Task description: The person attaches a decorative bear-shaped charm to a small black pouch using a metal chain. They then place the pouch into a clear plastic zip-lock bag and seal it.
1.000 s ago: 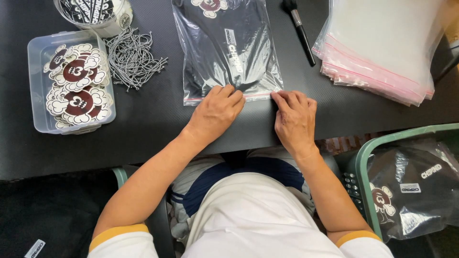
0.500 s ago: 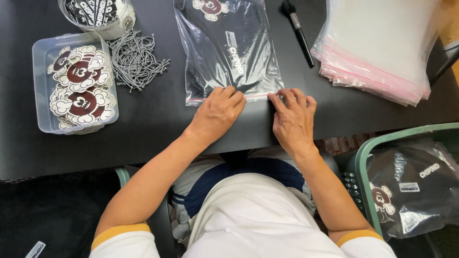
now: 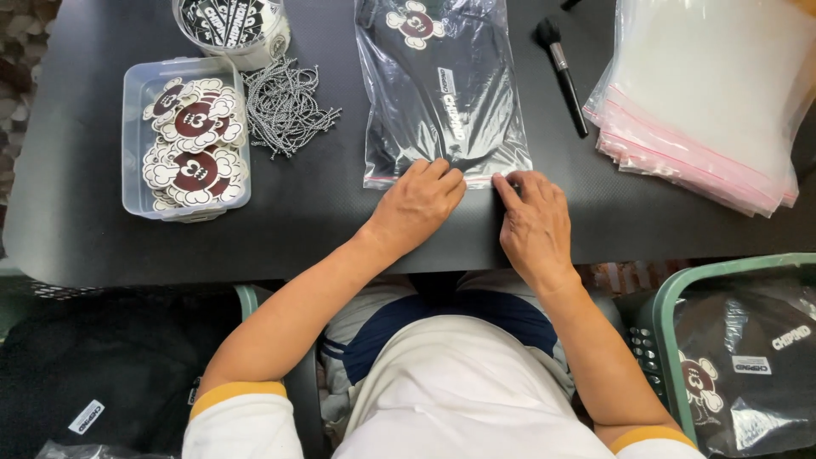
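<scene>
Black surface: the desk point(image 3: 340, 221) carries everything I am working over, seen from my head camera looking straight down.
Bag: a clear zip bag point(image 3: 442, 93) with a folded black garment inside lies flat on the desk just ahead of both my hands, its pink-edged closing strip at the edge nearest me.
Left hand: my left hand point(image 3: 418, 200) lies palm down with the fingers bent, fingertips pressing on the bag's near edge towards its middle; it grips nothing, it only presses.
Right hand: my right hand point(image 3: 534, 219) is also palm down, fingers spread a little, the forefinger tip touching the bag's near edge at its right corner; it holds nothing.
Hands to each other: close together, a small gap between them, both on the same strip.
Left of the bag: a loose heap of ball chains point(image 3: 285, 106), and beyond it a clear plastic tray point(image 3: 136, 144) filled with flower-shaped patches.
Far left edge: a round tub point(image 3: 234, 30) of stickers, just behind the chains.
Right of the bag: a black brush point(image 3: 563, 72) lying lengthwise, then a stack of empty zip bags point(image 3: 705, 102), well apart from my right hand.
Beside my right knee: a green basket point(image 3: 671, 297) holding bagged black garments.
</scene>
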